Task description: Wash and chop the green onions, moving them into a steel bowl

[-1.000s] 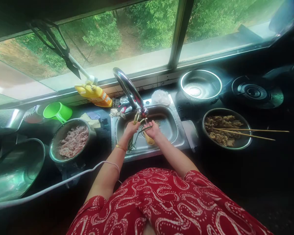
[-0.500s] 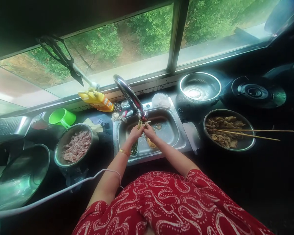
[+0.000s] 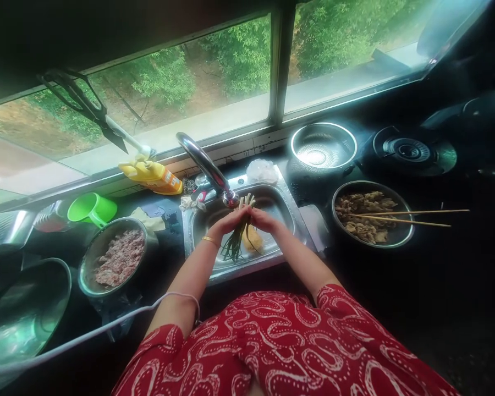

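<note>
Over the metal sink point(image 3: 286, 203), a bunch of spring onions point(image 3: 234, 246) is held between my two hands, white ends up beyond the fingers and green leaves hanging down toward me. My left hand point(image 3: 231, 220) presses on the bunch from the left. From the other side my right hand point(image 3: 264, 221) closes against it, fingertips meeting the left ones. Just behind the hands is the faucet's spout point(image 3: 230, 198); whether water runs cannot be made out. A yellowish-brown lump point(image 3: 253, 241), perhaps ginger, lies in the basin below my right hand.
On the left stand a bowl of minced meat point(image 3: 121, 258), a green cup point(image 3: 91, 209) and a large metal bowl point(image 3: 28, 308). A yellow bottle point(image 3: 152, 177) leans by the window. Rightward are a colander point(image 3: 324, 146), a bowl of cooked pieces point(image 3: 367, 214) with chopsticks point(image 3: 421, 212), and a stove burner point(image 3: 412, 151).
My hands have turned flatter, from gripping fingers to palms around the spring onions, and more of the leaves show. The whole view has shifted slightly, moving the surroundings left.
</note>
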`<control>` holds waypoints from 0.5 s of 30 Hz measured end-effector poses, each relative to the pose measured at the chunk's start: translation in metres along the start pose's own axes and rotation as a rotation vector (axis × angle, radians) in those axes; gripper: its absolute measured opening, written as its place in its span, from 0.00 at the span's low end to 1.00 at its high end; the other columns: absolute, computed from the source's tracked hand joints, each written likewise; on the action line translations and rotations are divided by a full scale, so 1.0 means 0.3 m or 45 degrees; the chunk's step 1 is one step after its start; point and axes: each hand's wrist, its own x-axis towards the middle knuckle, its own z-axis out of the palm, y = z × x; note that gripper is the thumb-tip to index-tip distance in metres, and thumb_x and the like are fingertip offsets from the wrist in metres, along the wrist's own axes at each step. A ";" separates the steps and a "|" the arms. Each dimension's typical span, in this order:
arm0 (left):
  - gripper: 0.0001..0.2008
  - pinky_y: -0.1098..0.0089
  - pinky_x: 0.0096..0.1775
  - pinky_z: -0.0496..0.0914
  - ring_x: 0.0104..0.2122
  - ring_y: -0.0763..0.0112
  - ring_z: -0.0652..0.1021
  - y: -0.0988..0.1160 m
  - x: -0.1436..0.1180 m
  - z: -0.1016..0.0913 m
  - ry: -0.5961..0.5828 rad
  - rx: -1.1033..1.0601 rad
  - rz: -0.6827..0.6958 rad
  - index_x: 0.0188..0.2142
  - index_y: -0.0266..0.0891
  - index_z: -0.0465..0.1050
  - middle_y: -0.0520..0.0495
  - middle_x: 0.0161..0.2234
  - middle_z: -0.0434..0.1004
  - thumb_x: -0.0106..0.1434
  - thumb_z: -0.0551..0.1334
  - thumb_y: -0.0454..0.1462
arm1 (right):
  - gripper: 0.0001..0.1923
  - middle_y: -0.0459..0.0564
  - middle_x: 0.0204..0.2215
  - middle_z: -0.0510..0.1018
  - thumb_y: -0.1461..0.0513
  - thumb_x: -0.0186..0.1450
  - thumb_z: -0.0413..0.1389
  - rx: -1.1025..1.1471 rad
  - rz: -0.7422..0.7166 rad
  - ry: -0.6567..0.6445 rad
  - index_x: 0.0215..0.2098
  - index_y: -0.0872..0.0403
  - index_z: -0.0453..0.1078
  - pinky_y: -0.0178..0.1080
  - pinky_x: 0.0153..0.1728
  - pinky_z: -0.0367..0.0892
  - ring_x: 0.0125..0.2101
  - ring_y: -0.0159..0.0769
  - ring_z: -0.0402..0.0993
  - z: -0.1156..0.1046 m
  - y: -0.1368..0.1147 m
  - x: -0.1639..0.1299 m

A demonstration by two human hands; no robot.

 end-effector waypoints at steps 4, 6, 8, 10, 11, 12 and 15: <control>0.23 0.65 0.38 0.72 0.34 0.64 0.77 0.025 0.043 -0.017 -0.172 -0.118 -0.133 0.42 0.34 0.73 0.43 0.31 0.76 0.64 0.56 0.53 | 0.18 0.37 0.16 0.68 0.52 0.53 0.66 -0.133 0.035 -0.148 0.33 0.54 0.70 0.29 0.17 0.55 0.17 0.25 0.61 0.031 -0.004 0.038; 0.25 0.64 0.35 0.72 0.33 0.63 0.78 0.038 0.059 -0.019 -0.173 -0.118 -0.105 0.42 0.34 0.73 0.43 0.29 0.75 0.66 0.52 0.53 | 0.20 0.36 0.13 0.65 0.49 0.54 0.65 -0.156 -0.028 -0.050 0.33 0.54 0.68 0.30 0.14 0.51 0.13 0.24 0.57 0.057 -0.014 0.059; 0.24 0.65 0.32 0.72 0.31 0.63 0.77 0.046 0.067 -0.021 -0.164 -0.068 -0.024 0.40 0.35 0.74 0.43 0.27 0.74 0.66 0.51 0.53 | 0.21 0.36 0.13 0.65 0.46 0.56 0.62 -0.146 -0.129 0.046 0.34 0.53 0.67 0.31 0.13 0.51 0.12 0.24 0.56 0.078 -0.039 0.077; 0.21 0.68 0.28 0.69 0.27 0.67 0.75 0.043 0.066 -0.024 -0.172 0.066 0.067 0.36 0.35 0.74 0.45 0.24 0.72 0.65 0.54 0.51 | 0.22 0.38 0.15 0.67 0.44 0.58 0.59 -0.122 -0.243 0.089 0.35 0.53 0.67 0.31 0.13 0.55 0.14 0.25 0.59 0.085 -0.077 0.090; 0.20 0.70 0.27 0.68 0.24 0.70 0.73 0.036 0.063 -0.027 -0.181 0.152 0.104 0.33 0.35 0.73 0.47 0.23 0.71 0.64 0.57 0.50 | 0.22 0.39 0.16 0.68 0.44 0.60 0.57 -0.109 -0.301 0.097 0.35 0.53 0.67 0.31 0.15 0.58 0.15 0.26 0.62 0.083 -0.101 0.095; 0.18 0.71 0.25 0.66 0.22 0.73 0.71 0.025 0.059 -0.029 -0.183 0.233 0.131 0.31 0.35 0.72 0.49 0.21 0.69 0.62 0.59 0.49 | 0.22 0.39 0.17 0.69 0.43 0.61 0.56 -0.092 -0.361 0.113 0.36 0.53 0.67 0.31 0.17 0.61 0.17 0.27 0.65 0.078 -0.125 0.099; 0.18 0.74 0.24 0.61 0.20 0.77 0.65 -0.015 0.045 -0.031 -0.125 0.387 0.153 0.29 0.35 0.70 0.54 0.19 0.64 0.60 0.60 0.50 | 0.20 0.39 0.20 0.69 0.44 0.63 0.53 -0.064 -0.521 0.172 0.37 0.51 0.65 0.32 0.23 0.66 0.23 0.28 0.70 0.056 -0.195 0.104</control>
